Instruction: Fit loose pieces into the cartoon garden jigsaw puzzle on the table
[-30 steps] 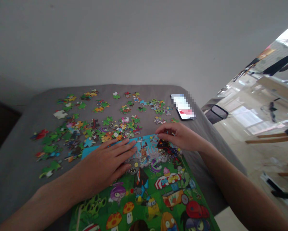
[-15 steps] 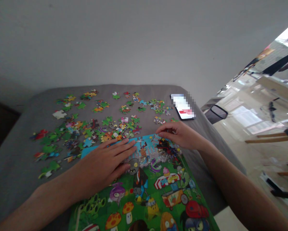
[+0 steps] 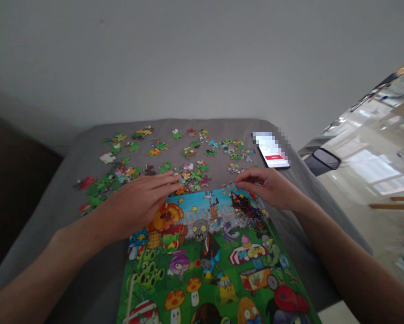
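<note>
A puzzle board (image 3: 218, 252) with a cartoon scene of zombies, mushrooms and plants lies before me, its blue sky edge at the far side. My right hand (image 3: 272, 186) is at the upper right of that edge, thumb and forefinger pinched on a small puzzle piece (image 3: 227, 184), which is partly hidden. With fingers stretched out and nearly flat, my left hand (image 3: 143, 200) hovers over the upper left corner of the board and the loose puzzle pieces (image 3: 195, 177) beside it. It covers some of them, and I cannot tell whether it touches any.
More loose pieces (image 3: 97, 189) spread over the grey cloth (image 3: 222, 155) beyond the board and to its left. A phone (image 3: 272, 155) with a lit screen lies at the back right. A wall (image 3: 188, 63) rises behind the table.
My left hand has lifted from the board's picture and shifted away to its upper left corner, uncovering the pumpkin. My right hand stays pinched at the top edge. The view has turned slightly left.
</note>
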The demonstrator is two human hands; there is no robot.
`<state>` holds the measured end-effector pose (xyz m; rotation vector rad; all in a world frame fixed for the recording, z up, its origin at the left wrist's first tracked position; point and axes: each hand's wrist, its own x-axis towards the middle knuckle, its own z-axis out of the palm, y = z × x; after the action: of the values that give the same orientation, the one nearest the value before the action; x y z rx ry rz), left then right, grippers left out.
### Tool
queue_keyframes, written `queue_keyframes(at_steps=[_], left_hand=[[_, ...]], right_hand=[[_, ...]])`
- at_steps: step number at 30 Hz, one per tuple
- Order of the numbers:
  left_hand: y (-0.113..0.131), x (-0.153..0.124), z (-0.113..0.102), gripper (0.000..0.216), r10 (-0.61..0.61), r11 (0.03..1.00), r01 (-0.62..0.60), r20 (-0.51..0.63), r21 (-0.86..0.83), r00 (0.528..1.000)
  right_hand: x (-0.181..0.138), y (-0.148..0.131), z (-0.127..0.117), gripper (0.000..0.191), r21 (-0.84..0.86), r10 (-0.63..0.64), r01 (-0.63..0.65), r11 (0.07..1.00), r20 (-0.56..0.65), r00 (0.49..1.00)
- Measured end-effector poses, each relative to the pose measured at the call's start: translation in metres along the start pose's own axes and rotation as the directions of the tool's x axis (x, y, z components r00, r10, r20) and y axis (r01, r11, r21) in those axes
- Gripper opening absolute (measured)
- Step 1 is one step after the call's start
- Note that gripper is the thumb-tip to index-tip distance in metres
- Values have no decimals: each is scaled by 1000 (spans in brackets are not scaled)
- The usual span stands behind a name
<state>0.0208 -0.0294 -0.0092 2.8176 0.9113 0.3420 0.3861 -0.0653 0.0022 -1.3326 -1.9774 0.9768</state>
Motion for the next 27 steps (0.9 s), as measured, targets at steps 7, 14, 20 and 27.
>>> queue_keyframes(at_steps=[7, 14, 20, 27], left_hand=[[21, 5, -7, 41, 86, 995, -82, 84, -51, 993], [51, 5, -15, 36, 96, 994, -87, 159, -66, 983], [55, 3, -14, 34, 82, 995, -71, 176, -69, 981], [55, 1, -14, 35, 36, 993, -12, 211, -115, 977]], right_hand=[[-6, -20, 22, 15, 51, 3, -2, 999, -6, 1000], [-14, -37, 66, 18, 176, 80, -91, 980, 66, 995], [-10, -34, 72, 19, 93, 42, -49, 994, 77, 996], [-10, -38, 74, 17, 69, 35, -42, 997, 96, 995]])
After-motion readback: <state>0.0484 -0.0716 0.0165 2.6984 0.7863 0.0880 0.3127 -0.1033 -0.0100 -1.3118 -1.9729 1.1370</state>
